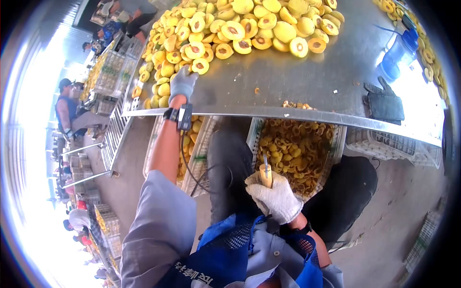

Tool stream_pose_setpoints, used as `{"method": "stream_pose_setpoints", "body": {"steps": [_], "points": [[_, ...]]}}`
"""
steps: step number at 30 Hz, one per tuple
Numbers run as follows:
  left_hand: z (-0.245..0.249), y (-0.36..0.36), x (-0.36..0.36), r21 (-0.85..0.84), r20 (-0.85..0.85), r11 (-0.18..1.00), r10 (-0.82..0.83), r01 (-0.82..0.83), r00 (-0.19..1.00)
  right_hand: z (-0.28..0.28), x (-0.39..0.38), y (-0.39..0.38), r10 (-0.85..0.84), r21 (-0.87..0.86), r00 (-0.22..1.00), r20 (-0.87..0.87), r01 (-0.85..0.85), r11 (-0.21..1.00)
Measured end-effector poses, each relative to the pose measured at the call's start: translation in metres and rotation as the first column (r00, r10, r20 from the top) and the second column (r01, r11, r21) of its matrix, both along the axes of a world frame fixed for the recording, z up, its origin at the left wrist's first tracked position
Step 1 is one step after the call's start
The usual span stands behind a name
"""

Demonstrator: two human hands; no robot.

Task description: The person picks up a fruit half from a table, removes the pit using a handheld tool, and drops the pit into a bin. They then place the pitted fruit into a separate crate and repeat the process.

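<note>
My left hand (183, 83), in a grey glove, reaches to the lower left edge of a heap of halved yellow peaches (233, 30) on the metal table (230, 86). Its fingers are partly stretched out against the fruit beside a cut peach half (200, 66). In a whitish knit glove, my right hand (278, 197) is wrapped round a wooden-handled pitting knife (265, 175) over my lap. The thin metal blade points up and away from me. Beyond it, a crate (339, 144) under the table edge holds peach scraps and pieces.
A second crate (204, 144) of peaches stands under the table at left. A blue water jug (401, 53) and a dark glove (385, 103) rest at the table's right. White crates (384, 142) lie below. Other people (74, 110) work at the far left.
</note>
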State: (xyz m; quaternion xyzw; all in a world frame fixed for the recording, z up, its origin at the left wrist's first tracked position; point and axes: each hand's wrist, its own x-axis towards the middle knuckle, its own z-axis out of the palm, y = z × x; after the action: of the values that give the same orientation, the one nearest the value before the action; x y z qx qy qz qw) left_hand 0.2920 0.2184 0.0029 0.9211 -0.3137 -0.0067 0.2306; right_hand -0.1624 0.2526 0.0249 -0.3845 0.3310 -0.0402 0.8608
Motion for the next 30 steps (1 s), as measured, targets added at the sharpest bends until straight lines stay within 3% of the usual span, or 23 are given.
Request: {"method": "stream_pose_setpoints", "body": {"steps": [5, 6, 9, 12, 15, 16, 18, 19, 20, 23, 25, 26, 29, 30], "points": [[-0.002, -0.046, 0.019, 0.223, 0.224, 0.974, -0.010, -0.042, 0.975, 0.000, 0.007, -0.006, -0.057, -0.015, 0.996, -0.075, 0.056, 0.998], [0.006, -0.051, 0.008, 0.250, 0.139, 0.967, 0.001, -0.037, 0.990, 0.001, 0.010, -0.006, -0.060, -0.004, 0.994, -0.092, 0.060, 0.998], [-0.001, -0.051, 0.010, 0.244, 0.100, 0.969, 0.007, -0.031, 0.995, -0.001, 0.012, -0.007, -0.043, -0.015, 0.996, -0.080, 0.042, 0.999], [0.004, -0.047, -0.008, 0.165, 0.023, 0.986, -0.035, 0.031, 0.999, -0.001, 0.012, -0.010, 0.048, -0.105, 0.982, -0.183, -0.068, 0.992], [0.014, -0.039, -0.051, -0.019, -0.139, 0.997, -0.077, 0.075, 0.987, -0.014, 0.010, -0.002, -0.013, -0.306, 0.989, -0.147, -0.033, 0.951], [0.022, -0.038, -0.061, 0.022, -0.139, 0.990, -0.132, 0.137, 0.981, -0.016, 0.009, 0.000, -0.038, -0.352, 0.990, -0.138, -0.014, 0.936], [-0.001, -0.028, -0.059, -0.296, -0.249, 0.925, -0.315, 0.238, 0.916, -0.014, 0.007, 0.000, -0.077, -0.434, 0.987, -0.140, 0.008, 0.901], [0.014, -0.025, -0.082, -0.448, -0.281, 0.856, -0.408, 0.258, 0.869, -0.011, 0.006, -0.001, -0.088, -0.469, 0.985, -0.151, 0.007, 0.883], [0.030, -0.013, -0.107, -0.287, -0.183, 0.900, -0.389, 0.329, 0.903, -0.012, 0.006, 0.000, -0.100, -0.481, 0.983, -0.153, 0.015, 0.877], [0.048, 0.016, -0.188, -0.549, -0.598, 0.834, -0.439, 0.057, 0.670, -0.018, 0.006, 0.005, -0.142, -0.560, 0.980, -0.136, 0.042, 0.828], [0.046, 0.031, -0.225, -0.513, -0.639, 0.857, -0.418, 0.047, 0.645, -0.026, 0.006, 0.007, -0.162, -0.564, 0.979, -0.127, 0.063, 0.823], [0.043, 0.039, -0.238, -0.483, -0.475, 0.847, -0.465, 0.220, 0.747, -0.032, 0.007, 0.009, -0.174, -0.562, 0.978, -0.115, 0.080, 0.823], [0.050, 0.060, -0.279, -0.411, -0.418, 0.872, -0.441, 0.268, 0.794, -0.037, 0.004, 0.010, -0.203, -0.590, 0.975, -0.091, 0.112, 0.800], [0.044, 0.064, -0.287, -0.494, -0.436, 0.838, -0.470, 0.232, 0.768, -0.034, 0.003, 0.009, -0.215, -0.606, 0.972, -0.096, 0.114, 0.787]]}}
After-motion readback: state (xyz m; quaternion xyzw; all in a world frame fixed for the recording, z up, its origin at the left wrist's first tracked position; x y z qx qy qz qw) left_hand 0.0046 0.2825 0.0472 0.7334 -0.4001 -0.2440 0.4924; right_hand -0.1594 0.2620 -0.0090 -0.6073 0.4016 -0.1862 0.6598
